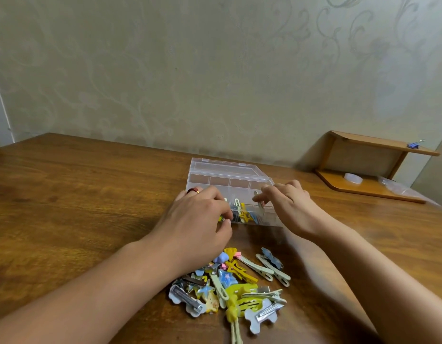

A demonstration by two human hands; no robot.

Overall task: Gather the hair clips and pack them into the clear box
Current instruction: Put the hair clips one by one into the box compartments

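Plainly, the clear box [229, 180], light and rigid, sits open, the loose hair clips [229, 286] heaped just before it, small, stiff, best pinched by their bars, as the left hand [202, 219] curls at its front wall, grip unclear, and the right hand [289, 204] pinches a pale clip [259, 203] over it.

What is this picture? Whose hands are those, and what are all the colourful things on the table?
A person wears a camera on their head, so you see what they see: their own two hands above a wooden table. The colourful things near them are a pile of hair clips. Behind it stands a clear box with its lid open and a few clips already inside. The right hand pinches a pale clip over the box. The left hand has curled fingers at the box's front; whether it holds a clip, I cannot tell. Far right sits a small wooden shelf.
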